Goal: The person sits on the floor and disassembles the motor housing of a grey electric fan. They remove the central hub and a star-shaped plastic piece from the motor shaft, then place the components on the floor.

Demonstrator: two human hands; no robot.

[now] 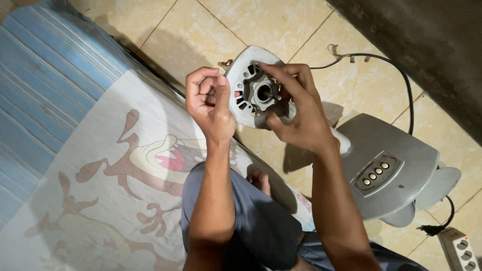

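A white fan motor housing (243, 80) with a central shaft and vent slots faces me, tilted up from its grey stand. My left hand (208, 103) presses against the housing's left rim, fingers curled and thumb on the edge. My right hand (293, 108) grips the housing from the right, fingertips on the hub around the shaft (265, 93) and thumb under the lower rim. Nothing else is in either hand.
The fan's grey base (396, 165) with a row of round buttons (375, 174) lies on the tiled floor at right. A black cord (401, 75) loops behind it toward a power strip (459, 248). A printed mat (90, 165) covers the left; my knee is below.
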